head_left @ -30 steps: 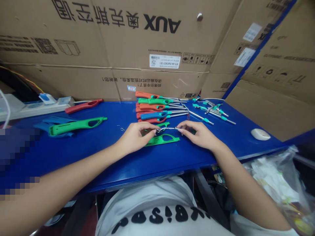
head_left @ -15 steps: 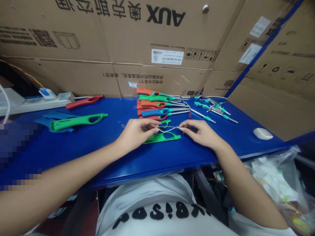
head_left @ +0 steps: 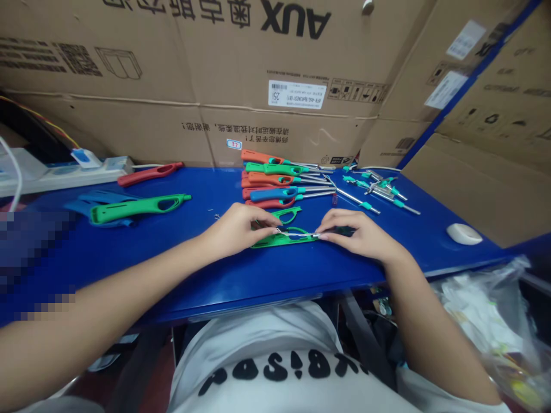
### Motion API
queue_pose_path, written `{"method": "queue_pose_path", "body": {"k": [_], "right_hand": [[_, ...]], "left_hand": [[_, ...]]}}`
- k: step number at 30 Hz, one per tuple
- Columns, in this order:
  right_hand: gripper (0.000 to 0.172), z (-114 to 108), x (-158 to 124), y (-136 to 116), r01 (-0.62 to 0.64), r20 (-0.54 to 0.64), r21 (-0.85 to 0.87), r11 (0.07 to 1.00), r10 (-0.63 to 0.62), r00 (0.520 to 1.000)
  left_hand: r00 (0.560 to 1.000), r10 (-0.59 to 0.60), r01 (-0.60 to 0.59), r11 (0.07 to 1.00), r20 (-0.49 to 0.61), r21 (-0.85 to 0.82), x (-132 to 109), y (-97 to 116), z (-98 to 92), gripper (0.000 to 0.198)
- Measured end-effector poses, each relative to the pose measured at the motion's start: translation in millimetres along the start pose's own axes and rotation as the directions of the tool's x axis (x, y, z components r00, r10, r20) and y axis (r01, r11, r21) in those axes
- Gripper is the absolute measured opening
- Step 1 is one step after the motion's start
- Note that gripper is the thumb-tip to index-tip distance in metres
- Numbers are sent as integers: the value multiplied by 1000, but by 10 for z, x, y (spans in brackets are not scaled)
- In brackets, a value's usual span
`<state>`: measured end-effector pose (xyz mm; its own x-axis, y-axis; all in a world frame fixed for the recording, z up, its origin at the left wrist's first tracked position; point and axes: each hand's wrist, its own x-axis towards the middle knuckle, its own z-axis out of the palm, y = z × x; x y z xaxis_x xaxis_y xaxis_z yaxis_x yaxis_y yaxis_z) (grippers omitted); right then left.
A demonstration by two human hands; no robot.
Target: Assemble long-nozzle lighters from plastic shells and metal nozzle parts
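A thin whitish wire (head_left: 296, 234) stretches between my two hands. My left hand (head_left: 241, 228) pinches its left end between thumb and fingers. At the other end, the thumb and fingertips of my right hand (head_left: 361, 235) are closed on the wire; a small dark or metallic bit shows there, too small to name. Directly under the wire lies a green lighter shell half (head_left: 284, 243), partly hidden by my left hand. Just behind it, a second green shell piece (head_left: 291, 215) shows its trigger loop.
Behind my hands lie several assembled lighters (head_left: 269, 180). Metal lighter tubes with teal ends (head_left: 385, 190) lie to the right, near a white mouse-shaped object (head_left: 464, 234). Left are a green shell (head_left: 129, 210), a red shell (head_left: 150, 173) and a power strip (head_left: 103, 170). Cardboard (head_left: 206, 80) walls the back.
My right hand has shifted slightly downward with the wire end, and the wire now runs straighter. My left hand stays nearly in place. The whole view has moved a little.
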<state>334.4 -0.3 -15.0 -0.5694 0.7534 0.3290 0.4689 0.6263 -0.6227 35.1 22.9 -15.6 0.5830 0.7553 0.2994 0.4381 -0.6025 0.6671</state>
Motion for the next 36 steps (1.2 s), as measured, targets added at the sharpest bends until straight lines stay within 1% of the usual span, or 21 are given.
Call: {"method": "queue_pose_path", "body": {"k": [3,6,12,15,20,25,28,30,33,36], "right_hand": [[16,10,-16,35,-28,32,-6,1000,28,999],[17,20,-20,56,-42,33,-22,999,43,999],[19,22,-14,75,-63,-17,-70,996,62,998],[20,25,-15,94,-48,-37,-98,994,45,998],[19,24,-12,110,8,-6,-121,993,-9,1000],[17,25,-18,116,1,-7,-126,992,-2,1000],[16,24,-18,120,20,2,-132,991,-19,1000],[16,19,-12,122,49,13,-171,984,-48,999],[18,7,-4,119,105,46,-288,952,-96,994],[20,-3,-6,109,123,77,-402,907,-100,992]], "left_hand": [[988,155,-154,979,3,134,-18,28,8,15],[976,218,-215,956,7,199,-43,47,68,14],[971,237,-226,946,-23,235,-60,45,138,14],[976,215,-201,954,-40,224,-54,27,147,13],[975,218,-204,957,-48,206,-54,15,158,16],[973,227,-213,956,-50,201,-60,19,159,19],[974,218,-202,961,-66,191,-55,8,158,19],[974,210,-192,963,-83,188,-50,-6,161,18],[975,197,-177,967,-100,183,-41,-25,166,16],[976,188,-168,970,-109,173,-34,-32,168,15]]}}
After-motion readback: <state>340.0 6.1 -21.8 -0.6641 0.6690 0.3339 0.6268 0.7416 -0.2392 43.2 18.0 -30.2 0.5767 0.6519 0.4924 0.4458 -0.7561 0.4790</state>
